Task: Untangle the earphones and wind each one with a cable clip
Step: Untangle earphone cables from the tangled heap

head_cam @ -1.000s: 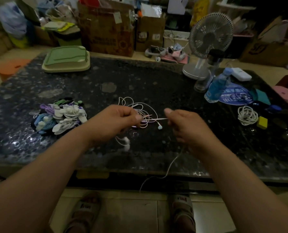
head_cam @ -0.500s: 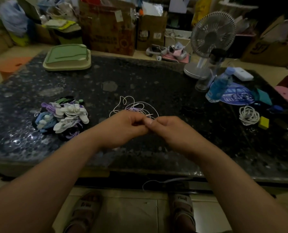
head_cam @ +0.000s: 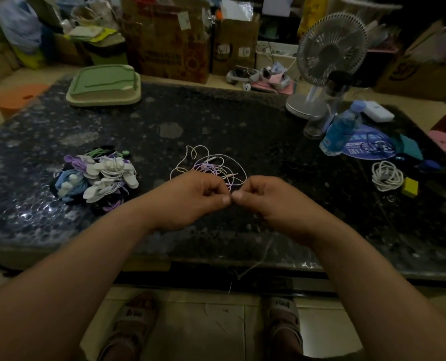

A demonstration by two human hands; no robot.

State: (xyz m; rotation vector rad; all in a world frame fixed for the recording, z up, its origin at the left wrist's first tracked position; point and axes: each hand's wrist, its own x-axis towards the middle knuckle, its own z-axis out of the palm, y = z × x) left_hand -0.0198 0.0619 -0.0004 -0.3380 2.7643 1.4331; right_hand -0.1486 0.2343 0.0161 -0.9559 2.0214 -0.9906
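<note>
A tangle of white and purple earphone cables (head_cam: 208, 165) lies on the dark stone table (head_cam: 216, 121), just beyond my hands. My left hand (head_cam: 190, 199) and my right hand (head_cam: 268, 201) meet thumb to thumb at the tangle's near edge, fingers curled, each pinching a thin cable. A white cable strand (head_cam: 258, 261) trails from under my right hand over the table's front edge. A pile of wound earphones with white cable clips (head_cam: 97, 175) sits to the left. One coiled white earphone (head_cam: 387, 175) lies at the right.
A green-lidded box (head_cam: 104, 86) stands at the back left. A desk fan (head_cam: 328, 58), a clear cup (head_cam: 318, 123) and a blue bottle (head_cam: 341, 128) are at the back right, with a yellow block (head_cam: 410, 187) near the coil. Cardboard boxes (head_cam: 169, 40) line the floor behind.
A second ago my hands were apart with a white cable stretched between them. They have come together at the tangle, and the hanging strand has been drawn up.
</note>
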